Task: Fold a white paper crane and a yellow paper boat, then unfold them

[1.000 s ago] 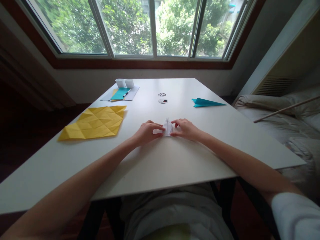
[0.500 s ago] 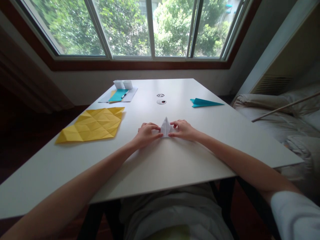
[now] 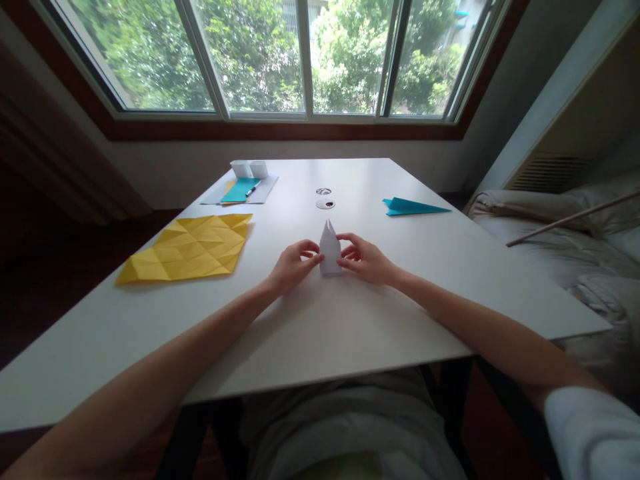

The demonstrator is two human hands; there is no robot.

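Observation:
A small white folded paper (image 3: pixel 330 257) stands between my hands on the white table (image 3: pixel 320 327), its narrow top split into two points. My left hand (image 3: pixel 296 264) pinches its left edge between thumb and fingers. On the opposite edge, my right hand (image 3: pixel 367 259) grips it with the thumb low and the index finger higher up. The paper's lower edge is close to the tabletop; whether it touches I cannot tell.
A creased yellow sheet (image 3: pixel 193 248) lies to the left. At the far left are two white paper boxes (image 3: pixel 259 169), a blue sheet (image 3: pixel 240 189) and a pen (image 3: pixel 253 188). A blue paper plane (image 3: pixel 415 207) rests at the right, and round table inserts (image 3: pixel 325 205) lie ahead.
The white paper now shows a taller shape with a split tip instead of a single point. My fingers have shifted slightly along its sides. The view has moved a little.

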